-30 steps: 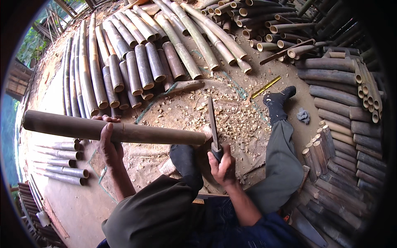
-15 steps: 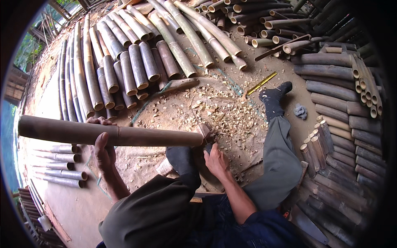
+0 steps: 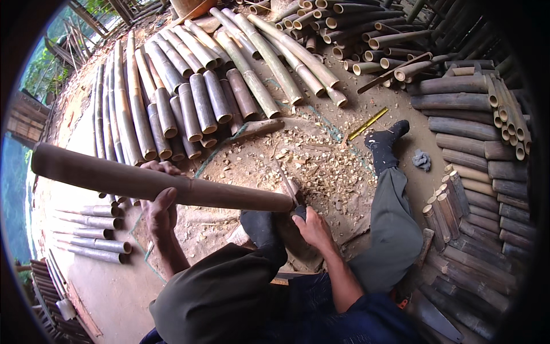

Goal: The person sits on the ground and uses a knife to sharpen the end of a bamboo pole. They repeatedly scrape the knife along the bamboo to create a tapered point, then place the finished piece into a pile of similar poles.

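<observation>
A thick brown bamboo tube (image 3: 229, 195) slants across the view, its left end farther from me than its right. My left hand (image 3: 158, 215) is closed around its middle, thumb on the near side and fingers over the far side. My right hand (image 3: 314, 229) grips the dark handle of a knife (image 3: 285, 179), its thin blade pointing away from me. The blade is beside the tube's right end; whether they touch I cannot tell. Under that end is my dark-socked left foot (image 3: 259, 229). Pale bamboo chips (image 3: 321, 172) litter the mat beyond my hands.
Rows of cut bamboo (image 3: 200, 103) lie ahead, with more tubes (image 3: 91, 235) at the left. Bamboo stacks (image 3: 458, 126) line the right side. A yellow measuring stick (image 3: 368, 123) and a crumpled grey cloth (image 3: 422, 160) lie near my right foot (image 3: 387, 143). A saw (image 3: 432, 315) is at lower right.
The bamboo tube has tilted, its left end swinging away from me and its right end nearer. My right hand and the knife stay at the right end. The whole view has shifted slightly.
</observation>
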A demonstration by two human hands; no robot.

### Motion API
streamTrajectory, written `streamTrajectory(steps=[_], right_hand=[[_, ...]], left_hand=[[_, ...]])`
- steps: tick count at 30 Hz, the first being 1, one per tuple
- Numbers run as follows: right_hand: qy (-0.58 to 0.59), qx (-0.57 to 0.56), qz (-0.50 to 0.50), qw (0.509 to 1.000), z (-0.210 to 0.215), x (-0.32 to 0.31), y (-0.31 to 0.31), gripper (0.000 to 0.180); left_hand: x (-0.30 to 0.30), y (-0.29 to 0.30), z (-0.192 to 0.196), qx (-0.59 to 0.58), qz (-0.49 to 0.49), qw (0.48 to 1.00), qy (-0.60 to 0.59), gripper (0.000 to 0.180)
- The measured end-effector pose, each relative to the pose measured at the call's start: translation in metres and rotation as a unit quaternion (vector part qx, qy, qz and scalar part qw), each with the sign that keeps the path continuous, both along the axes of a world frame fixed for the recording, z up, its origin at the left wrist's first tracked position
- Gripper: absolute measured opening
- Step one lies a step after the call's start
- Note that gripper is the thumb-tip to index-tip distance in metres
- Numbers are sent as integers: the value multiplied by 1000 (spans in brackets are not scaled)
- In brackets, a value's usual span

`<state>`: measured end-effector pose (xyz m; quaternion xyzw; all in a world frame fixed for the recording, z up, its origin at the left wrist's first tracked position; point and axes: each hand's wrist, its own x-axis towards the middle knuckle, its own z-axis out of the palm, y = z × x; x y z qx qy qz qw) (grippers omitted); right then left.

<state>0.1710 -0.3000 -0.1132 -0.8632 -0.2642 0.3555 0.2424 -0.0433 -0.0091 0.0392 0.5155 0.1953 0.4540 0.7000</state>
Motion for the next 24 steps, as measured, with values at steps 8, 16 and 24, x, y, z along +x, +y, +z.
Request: streamTrajectory(steps=[8,16,24], right_hand=[[-38,81,-56,994,4,-7,-9,46],[-114,181,-121,969,-31,11,-45,38],[21,223,-183,957,-22,9,-33,51]], left_hand=[[75,-23,37,37,-43,997,-49,64],[139,-32,63,70,-23,997,40,44],[148,-32,-37,150,-101,978,101,106]])
